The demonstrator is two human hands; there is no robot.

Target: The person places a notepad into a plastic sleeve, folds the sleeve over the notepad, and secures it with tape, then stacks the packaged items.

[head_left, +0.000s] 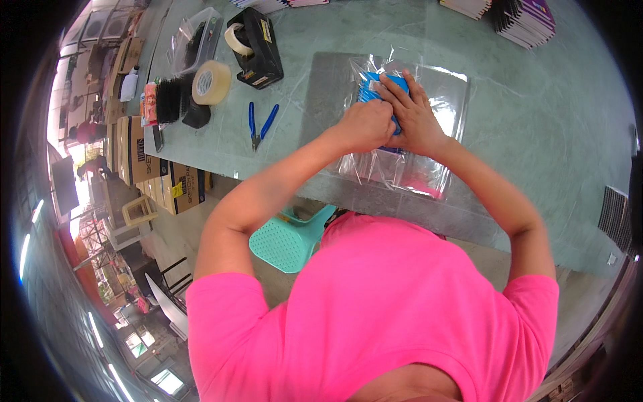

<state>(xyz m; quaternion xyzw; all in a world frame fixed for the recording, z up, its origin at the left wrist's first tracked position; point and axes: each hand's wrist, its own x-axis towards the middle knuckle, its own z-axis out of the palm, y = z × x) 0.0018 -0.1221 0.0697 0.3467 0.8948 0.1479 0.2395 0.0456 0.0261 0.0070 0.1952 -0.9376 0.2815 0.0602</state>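
Under my hands on the table lies a flat blue item with a small pale patch; its kind is not plain, as my fingers hide much of it. Crinkled clear plastic film surrounds it and spreads toward the table's near edge. My left hand is closed into a fist against the blue item's near part; whatever its fingers grip is hidden. Beside it, my right hand rests with fingers stretched out across the item's right side. More glossy clear sheeting extends rightward beneath them.
Blue-handled nippers lie to the left. Beyond them are a tape roll, a black tape dispenser, a clear bin and a black brush. Stacked notebooks stand far right. A turquoise stool is below the edge.
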